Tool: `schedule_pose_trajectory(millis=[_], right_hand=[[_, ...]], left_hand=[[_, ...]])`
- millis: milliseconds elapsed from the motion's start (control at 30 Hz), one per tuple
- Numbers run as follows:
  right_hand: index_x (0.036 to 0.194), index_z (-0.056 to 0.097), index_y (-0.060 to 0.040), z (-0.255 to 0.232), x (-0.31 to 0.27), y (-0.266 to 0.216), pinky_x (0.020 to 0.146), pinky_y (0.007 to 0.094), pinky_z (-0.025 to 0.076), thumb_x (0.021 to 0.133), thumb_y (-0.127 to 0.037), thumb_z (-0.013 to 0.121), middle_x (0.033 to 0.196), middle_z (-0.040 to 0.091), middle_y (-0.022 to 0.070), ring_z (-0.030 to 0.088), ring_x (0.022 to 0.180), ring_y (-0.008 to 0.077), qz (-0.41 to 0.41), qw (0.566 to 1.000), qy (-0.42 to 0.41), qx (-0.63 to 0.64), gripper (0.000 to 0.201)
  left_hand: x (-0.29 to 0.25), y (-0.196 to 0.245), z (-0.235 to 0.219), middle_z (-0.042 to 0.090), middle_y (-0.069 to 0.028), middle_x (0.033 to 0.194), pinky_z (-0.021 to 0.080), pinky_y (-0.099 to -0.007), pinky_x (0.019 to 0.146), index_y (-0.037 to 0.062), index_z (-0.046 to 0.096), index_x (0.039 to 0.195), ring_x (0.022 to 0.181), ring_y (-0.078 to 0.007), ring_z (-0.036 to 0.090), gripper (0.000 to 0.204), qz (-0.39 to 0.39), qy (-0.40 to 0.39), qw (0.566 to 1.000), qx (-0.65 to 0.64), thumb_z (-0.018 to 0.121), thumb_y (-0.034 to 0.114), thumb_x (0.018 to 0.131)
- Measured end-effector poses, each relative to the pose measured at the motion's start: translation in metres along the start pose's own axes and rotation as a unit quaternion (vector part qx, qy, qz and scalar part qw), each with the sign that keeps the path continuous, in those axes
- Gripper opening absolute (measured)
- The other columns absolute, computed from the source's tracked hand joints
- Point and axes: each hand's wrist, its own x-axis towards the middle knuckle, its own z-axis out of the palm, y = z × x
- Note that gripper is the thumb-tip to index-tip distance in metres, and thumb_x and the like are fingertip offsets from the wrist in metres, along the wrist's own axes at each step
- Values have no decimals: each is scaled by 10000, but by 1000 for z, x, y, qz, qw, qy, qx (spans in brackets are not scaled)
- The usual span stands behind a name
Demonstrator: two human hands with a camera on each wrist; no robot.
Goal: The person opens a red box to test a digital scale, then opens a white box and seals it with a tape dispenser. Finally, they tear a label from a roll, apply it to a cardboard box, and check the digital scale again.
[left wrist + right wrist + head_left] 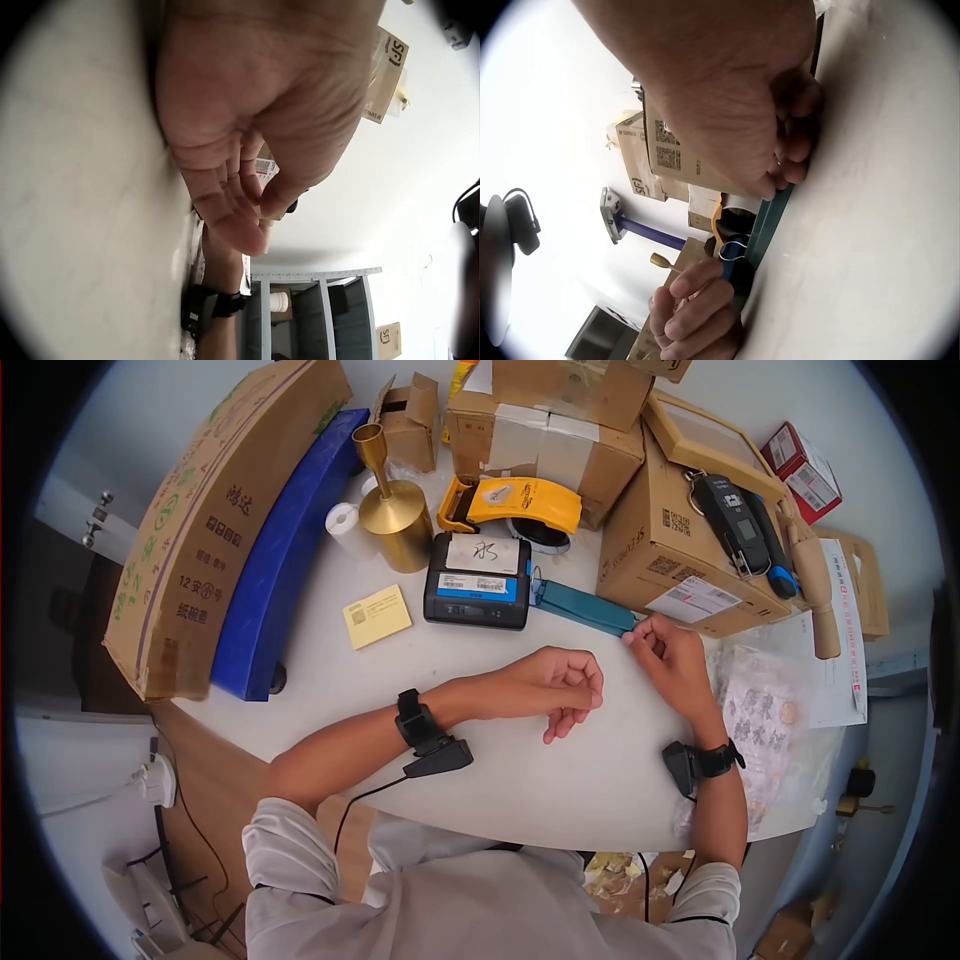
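Observation:
My right hand [672, 665] pinches the right end of a long, flat teal item with a wire loop [585, 608], which lies on the table. In the right wrist view its teal edge [769, 225] runs out from under the fingertips, the wire loop at the far end. The other end of this item sits beside a black and blue label printer [478, 582] with a marked paper on top. Nearer the body, my left hand [545, 685] hovers low over the white table, fingers loosely curled and holding nothing; the left wrist view shows its palm [240, 90].
Yellow sticky notes [377, 617], a gold vase-like object [398, 520] and a yellow tape dispenser [525, 502] stand around the printer. A large carton [690, 540] bears a black luggage scale [735, 525]. Bubble wrap [765, 720] lies at the right edge.

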Motion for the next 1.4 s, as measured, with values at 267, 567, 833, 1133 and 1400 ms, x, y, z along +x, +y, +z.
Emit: schedule_pose_trajectory(millis=[267,567,833,1133,1400], right_hand=[[881,677,-19,1,0,-2,537,299,429,932,-200,729,627,621,52,532,524,138,9,1000,-3,0,195],[892,676,-19,1,-1,-1,540,301,441,929,-200,731,633,630,55,549,527,144,-5,1000,2,-6,193],[886,676,-25,1,-2,0,543,312,460,921,-206,742,635,637,67,584,536,159,-7,1000,10,-5,196],[888,679,-43,3,-3,5,551,341,467,908,-221,749,626,629,76,614,549,214,-24,1000,14,-6,192],[899,688,-51,0,-3,1,556,354,468,911,-249,740,630,641,69,623,555,223,-19,1000,11,-12,204]], left_hand=[[-1,1,0,617,-66,805,547,-286,520,11,551,1044,621,-144,657,192,-2,5,1000,4,614,192,1033],[0,-3,-3,623,-67,831,558,-282,547,32,553,1056,652,-145,666,191,-1,-6,1000,12,592,219,1052],[0,-2,-3,635,-59,820,560,-284,549,36,552,1047,645,-143,663,186,-17,4,1000,16,602,215,1046],[-2,2,-1,644,-62,822,558,-287,548,45,543,1034,639,-147,661,150,-14,6,1000,16,598,185,1043],[-1,1,-2,649,-58,827,562,-286,552,47,541,1043,646,-141,666,145,-13,6,1000,20,597,181,1045]])
